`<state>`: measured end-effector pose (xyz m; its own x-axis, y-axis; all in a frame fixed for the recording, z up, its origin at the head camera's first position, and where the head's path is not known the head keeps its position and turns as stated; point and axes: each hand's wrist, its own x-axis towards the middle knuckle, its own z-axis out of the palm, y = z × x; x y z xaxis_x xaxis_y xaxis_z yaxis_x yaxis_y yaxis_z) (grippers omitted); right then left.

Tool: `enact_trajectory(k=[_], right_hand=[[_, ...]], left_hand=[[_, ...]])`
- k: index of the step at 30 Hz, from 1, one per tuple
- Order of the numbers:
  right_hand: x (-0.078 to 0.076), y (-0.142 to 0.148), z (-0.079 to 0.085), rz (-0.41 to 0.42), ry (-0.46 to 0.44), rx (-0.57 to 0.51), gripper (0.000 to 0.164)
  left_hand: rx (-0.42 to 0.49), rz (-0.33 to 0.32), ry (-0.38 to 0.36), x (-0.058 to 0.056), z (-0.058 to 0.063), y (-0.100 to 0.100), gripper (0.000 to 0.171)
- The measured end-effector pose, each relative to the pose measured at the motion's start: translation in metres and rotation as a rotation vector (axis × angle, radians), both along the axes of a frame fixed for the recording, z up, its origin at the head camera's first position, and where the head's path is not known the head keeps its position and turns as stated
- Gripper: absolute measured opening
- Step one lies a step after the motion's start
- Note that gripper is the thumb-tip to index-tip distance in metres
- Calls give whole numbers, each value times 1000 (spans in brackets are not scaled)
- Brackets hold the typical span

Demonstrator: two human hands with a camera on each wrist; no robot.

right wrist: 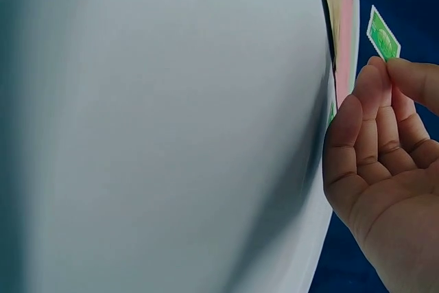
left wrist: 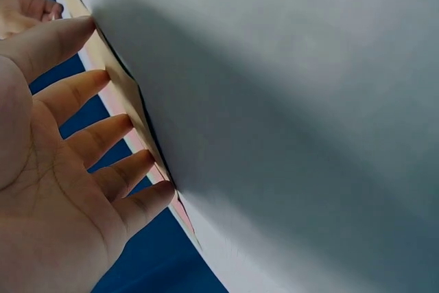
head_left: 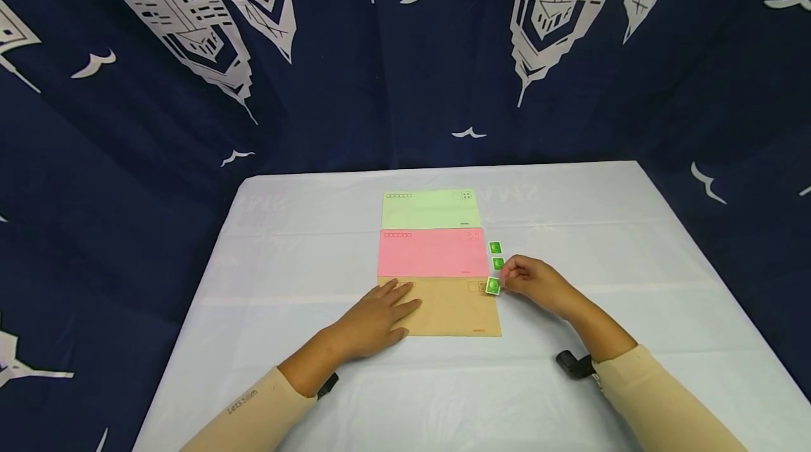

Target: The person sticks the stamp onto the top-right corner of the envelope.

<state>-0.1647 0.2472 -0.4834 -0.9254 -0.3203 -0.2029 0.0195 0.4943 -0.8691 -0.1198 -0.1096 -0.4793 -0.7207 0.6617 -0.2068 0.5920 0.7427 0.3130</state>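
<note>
My left hand [head_left: 374,318] rests with spread fingers on the left part of a brown envelope [head_left: 450,311]. In the left wrist view its fingertips touch the paper near the edge. My right hand [head_left: 538,283] pinches a green stamp [right wrist: 384,34] with a white toothed border between thumb and fingertips. From the head, that stamp overlaps the brown envelope's upper right corner, beside a small printed box. Two more green stamps, an upper one [head_left: 495,248] and a lower one [head_left: 498,263], lie just beyond the right hand, next to a pink envelope [head_left: 431,253].
A light green envelope [head_left: 431,210] lies farthest back, in a column with the pink and brown ones. All are on a white-covered table [head_left: 285,262]. Behind it hangs a dark blue cloth [head_left: 380,86] printed with white buildings and birds.
</note>
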Motion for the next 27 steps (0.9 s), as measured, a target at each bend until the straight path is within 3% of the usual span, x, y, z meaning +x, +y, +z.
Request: enact_trajectory(k=[27], right_hand=[[-7, -25, -1, 21, -36, -57, 14]], left_hand=[[-35, -32, 20, 0, -4, 0, 56]])
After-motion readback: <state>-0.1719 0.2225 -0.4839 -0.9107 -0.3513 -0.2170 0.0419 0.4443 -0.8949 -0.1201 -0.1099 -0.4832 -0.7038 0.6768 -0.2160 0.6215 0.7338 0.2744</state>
